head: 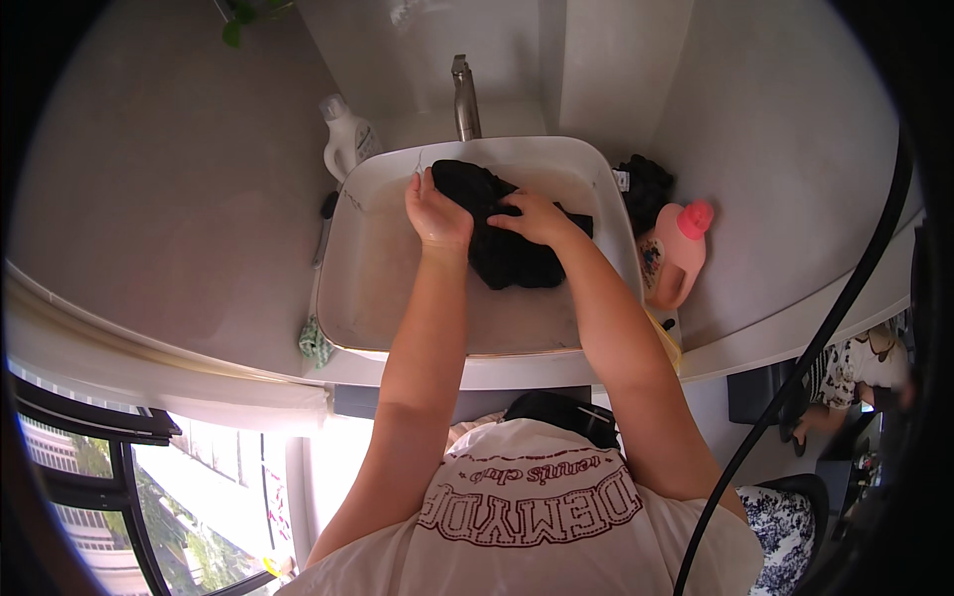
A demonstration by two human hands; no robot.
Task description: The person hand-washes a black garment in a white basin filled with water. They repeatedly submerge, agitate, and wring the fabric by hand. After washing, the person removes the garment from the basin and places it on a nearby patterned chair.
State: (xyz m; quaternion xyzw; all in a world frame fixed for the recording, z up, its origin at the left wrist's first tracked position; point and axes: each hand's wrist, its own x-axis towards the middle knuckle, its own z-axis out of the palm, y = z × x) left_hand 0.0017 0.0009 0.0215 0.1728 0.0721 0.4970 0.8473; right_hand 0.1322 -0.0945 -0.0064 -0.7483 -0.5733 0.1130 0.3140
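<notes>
A wet-looking black cloth garment [518,257] lies bunched in a white rectangular washbasin [358,298] that holds cloudy water. My left hand [441,212] is at the garment's left edge, palm turned up, with its fingertips beside or under the upper fold; how firmly it holds the cloth cannot be told. My right hand [533,216] rests on the garment's right part, thumb and fingers apart on the fabric. A metal faucet [466,100] stands behind the basin's back rim, above both hands.
A white detergent bottle [346,138], a dark-headed brush [325,223] and a green cloth [315,343] are left of the basin. On its right are another black cloth item [645,186] and a pink bottle [678,253]. A black cable [812,357] crosses the right side; a person [850,380] is beyond.
</notes>
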